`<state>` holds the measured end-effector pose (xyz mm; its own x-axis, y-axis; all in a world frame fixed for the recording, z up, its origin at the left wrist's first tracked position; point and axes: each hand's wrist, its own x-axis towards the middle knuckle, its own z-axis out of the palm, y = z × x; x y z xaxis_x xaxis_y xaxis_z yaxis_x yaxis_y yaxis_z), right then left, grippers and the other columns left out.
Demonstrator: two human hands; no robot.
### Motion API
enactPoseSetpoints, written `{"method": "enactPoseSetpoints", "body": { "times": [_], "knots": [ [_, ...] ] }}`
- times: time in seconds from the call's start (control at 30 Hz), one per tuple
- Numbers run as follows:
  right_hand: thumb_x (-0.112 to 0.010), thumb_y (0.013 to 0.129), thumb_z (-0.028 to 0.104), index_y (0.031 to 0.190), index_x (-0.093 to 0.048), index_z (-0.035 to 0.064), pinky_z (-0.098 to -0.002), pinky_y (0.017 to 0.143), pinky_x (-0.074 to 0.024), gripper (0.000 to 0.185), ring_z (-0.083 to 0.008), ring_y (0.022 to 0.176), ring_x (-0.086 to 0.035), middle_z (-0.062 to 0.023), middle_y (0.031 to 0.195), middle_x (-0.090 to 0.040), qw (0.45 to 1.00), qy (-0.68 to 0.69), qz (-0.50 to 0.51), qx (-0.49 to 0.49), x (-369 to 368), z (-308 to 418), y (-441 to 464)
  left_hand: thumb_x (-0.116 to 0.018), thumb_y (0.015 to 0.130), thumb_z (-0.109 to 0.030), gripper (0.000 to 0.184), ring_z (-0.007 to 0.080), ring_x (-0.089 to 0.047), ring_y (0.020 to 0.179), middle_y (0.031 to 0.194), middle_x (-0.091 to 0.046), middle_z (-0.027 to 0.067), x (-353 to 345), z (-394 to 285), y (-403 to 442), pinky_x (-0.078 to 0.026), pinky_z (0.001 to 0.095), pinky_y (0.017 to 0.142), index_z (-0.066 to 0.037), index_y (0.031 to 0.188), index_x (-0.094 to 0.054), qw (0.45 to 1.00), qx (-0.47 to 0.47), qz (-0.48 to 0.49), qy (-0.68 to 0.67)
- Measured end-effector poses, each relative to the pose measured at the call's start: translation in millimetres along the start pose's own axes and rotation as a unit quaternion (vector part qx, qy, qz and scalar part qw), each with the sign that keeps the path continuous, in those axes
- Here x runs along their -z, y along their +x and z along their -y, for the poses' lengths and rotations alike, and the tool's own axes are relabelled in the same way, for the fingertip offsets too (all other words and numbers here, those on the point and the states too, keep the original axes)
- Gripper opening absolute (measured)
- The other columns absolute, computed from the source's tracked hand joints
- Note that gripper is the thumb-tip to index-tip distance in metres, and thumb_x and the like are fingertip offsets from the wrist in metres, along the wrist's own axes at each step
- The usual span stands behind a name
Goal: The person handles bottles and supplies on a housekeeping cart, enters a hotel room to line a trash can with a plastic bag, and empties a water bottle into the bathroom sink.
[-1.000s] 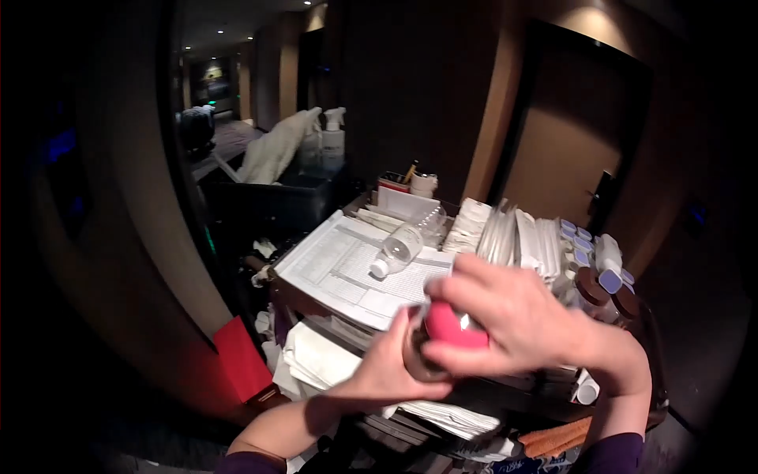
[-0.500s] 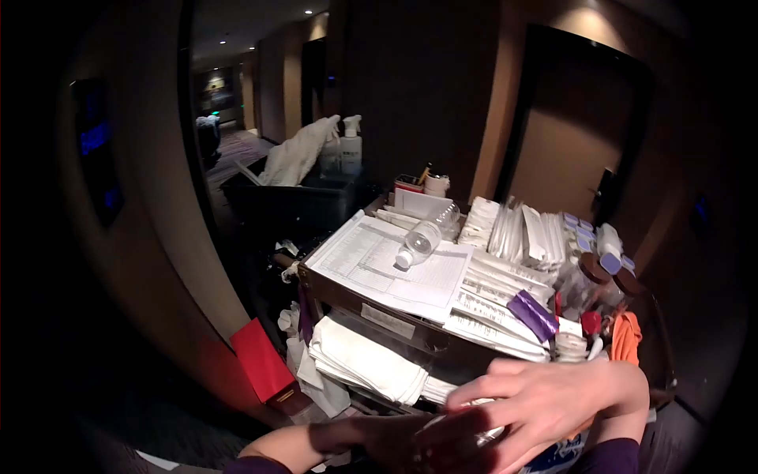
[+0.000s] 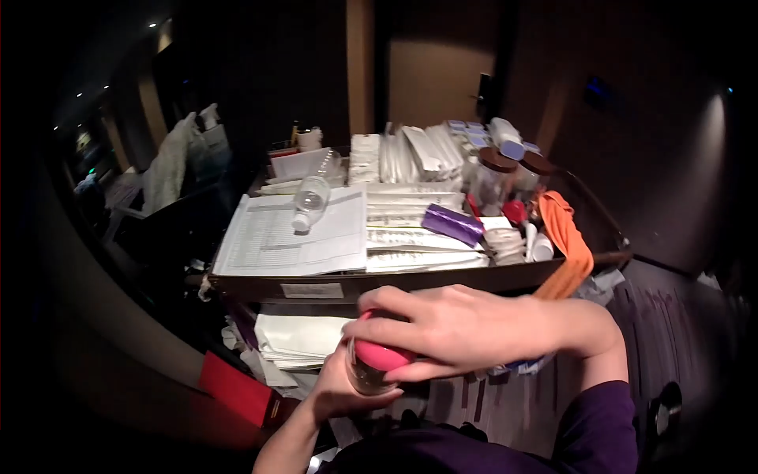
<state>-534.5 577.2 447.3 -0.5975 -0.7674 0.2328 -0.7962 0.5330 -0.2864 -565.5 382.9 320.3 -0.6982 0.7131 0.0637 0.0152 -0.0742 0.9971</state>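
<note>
A small clear jar (image 3: 365, 378) with a pink lid (image 3: 384, 355) is held in front of my body, at the near side of the cart. Around its body wraps my left hand (image 3: 338, 389), fingers closed. My right hand (image 3: 446, 325) comes from the right and grips the pink lid from above, its fingers curled over the edge. What the jar contains is hard to see. Just beyond my hands runs the front edge of the cart (image 3: 410, 281), with folded white linen (image 3: 296, 340) on the shelf below.
On the cart top lie printed sheets (image 3: 268, 237), a clear plastic bottle (image 3: 313, 197), white packets (image 3: 418, 217), a purple packet (image 3: 452, 225), brown-lidded jars (image 3: 496, 178) and an orange cloth (image 3: 564, 233). A red box (image 3: 237, 389) stands at lower left; a door (image 3: 438, 87) is behind.
My view has swung right and the cart now sits further left. Both hands have come up into clearer view, and the jar with its pink lid now shows between them.
</note>
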Motion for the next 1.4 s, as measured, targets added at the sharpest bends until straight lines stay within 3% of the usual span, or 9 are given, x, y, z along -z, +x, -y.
{"method": "enactPoseSetpoints", "body": {
  "times": [0.1,0.23,0.37,0.53,0.87,1.0,1.07,1.23,1.4],
  "knots": [
    [-0.059,0.072,0.006,0.131,-0.042,0.0148,-0.0463,0.098,-0.0355,0.062,-0.0428,0.121,-0.034,-0.0276,0.140,-0.021,0.992,0.081,-0.012,0.091,11.1,-2.7,-10.1,-0.086,0.054,-0.018,0.101,0.0214,-0.050,0.114,0.126,-0.047,0.0121,9.6,26.1,4.3,-0.042,0.0349,0.096,-0.001,0.135,-0.027,0.999,-0.017,0.030,0.009],
    [-0.069,0.077,0.032,0.137,-0.035,0.0168,-0.0407,0.073,-0.0524,0.071,-0.0402,0.095,-0.057,-0.0280,0.136,-0.026,0.997,0.010,-0.061,-0.044,5.5,11.3,-24.8,-0.086,0.054,-0.020,0.097,0.0215,-0.051,0.112,0.122,-0.051,0.0129,-3.5,17.7,17.1,-0.043,0.0349,0.094,0.000,0.131,-0.031,0.998,-0.035,0.051,-0.019],
    [-0.066,0.078,0.034,0.121,-0.047,0.0083,-0.0373,0.056,-0.0523,0.054,-0.0329,0.070,-0.062,-0.0175,0.103,-0.052,0.995,-0.015,-0.044,-0.091,-12.1,7.9,-41.0,-0.086,0.054,-0.020,0.096,0.0205,-0.053,0.111,0.119,-0.053,0.0135,-9.8,22.5,19.6,-0.043,0.0346,0.094,0.002,0.130,-0.031,0.994,0.003,0.110,0.014],
    [-0.061,0.084,0.036,0.121,-0.051,0.0114,-0.0353,0.062,-0.0524,0.046,-0.0309,0.080,-0.061,-0.0143,0.110,-0.052,0.996,0.035,-0.057,-0.066,-2.1,20.8,-63.6,-0.087,0.053,-0.021,0.099,0.0184,-0.052,0.110,0.120,-0.053,0.0119,-9.7,32.2,32.4,-0.043,0.0328,0.094,0.001,0.132,-0.031,0.967,-0.062,0.236,0.067],
    [-0.058,0.084,0.030,0.106,-0.065,0.0181,-0.0304,0.075,-0.0441,0.025,-0.0243,0.084,-0.051,-0.0107,0.125,-0.047,0.985,-0.047,-0.132,-0.097,30.7,59.1,-118.5,-0.085,0.058,-0.021,0.088,0.0155,-0.053,0.112,0.120,-0.056,0.0073,-27.4,18.4,48.4,-0.040,0.0308,0.098,-0.005,0.130,-0.037,0.907,0.035,0.416,0.057],
    [-0.083,0.063,0.034,0.113,-0.055,0.0101,-0.0371,0.086,-0.0460,0.062,-0.0294,0.103,-0.054,-0.0261,0.121,-0.048,0.864,0.181,-0.469,-0.033,-15.1,39.7,-151.2,-0.083,0.061,-0.023,0.083,0.0202,-0.060,0.104,0.116,-0.058,0.0102,-27.4,-9.1,43.1,-0.048,0.0306,0.089,-0.009,0.129,-0.038,0.932,-0.084,0.338,0.097],
    [-0.084,0.060,0.039,0.122,-0.043,0.0092,-0.0369,0.086,-0.0464,0.080,-0.0300,0.104,-0.054,-0.0279,0.118,-0.050,0.822,0.271,-0.494,-0.085,-27.9,39.4,-177.4,-0.080,0.068,-0.021,0.069,0.0217,-0.058,0.102,0.116,-0.057,0.0135,-27.3,-31.8,43.4,-0.050,0.0329,0.085,-0.002,0.124,-0.045,0.934,-0.209,0.270,0.109],
    [-0.081,0.059,0.049,0.129,-0.034,0.0085,-0.0233,0.050,-0.0520,0.093,-0.0209,0.079,-0.060,-0.0246,0.114,-0.052,0.650,0.295,-0.661,-0.231,-76.4,38.2,-208.6,-0.068,0.080,-0.032,0.040,0.0208,-0.064,0.081,0.094,-0.064,0.0162,-30.7,-62.6,50.4,-0.053,0.0317,0.073,0.003,0.096,-0.059,0.961,-0.190,0.200,-0.029],
    [-0.077,0.067,0.047,0.132,-0.031,0.0072,-0.0247,0.056,-0.0531,0.089,-0.0196,0.083,-0.061,-0.0199,0.115,-0.053,0.617,0.315,-0.661,-0.287,-110.6,32.3,-225.5,-0.069,0.078,-0.008,0.045,0.0284,-0.065,0.085,0.099,-0.062,0.0177,-28.1,-79.9,58.4,-0.054,0.0349,0.072,0.002,0.114,-0.044,0.854,-0.483,0.171,0.095]
  ]
}}
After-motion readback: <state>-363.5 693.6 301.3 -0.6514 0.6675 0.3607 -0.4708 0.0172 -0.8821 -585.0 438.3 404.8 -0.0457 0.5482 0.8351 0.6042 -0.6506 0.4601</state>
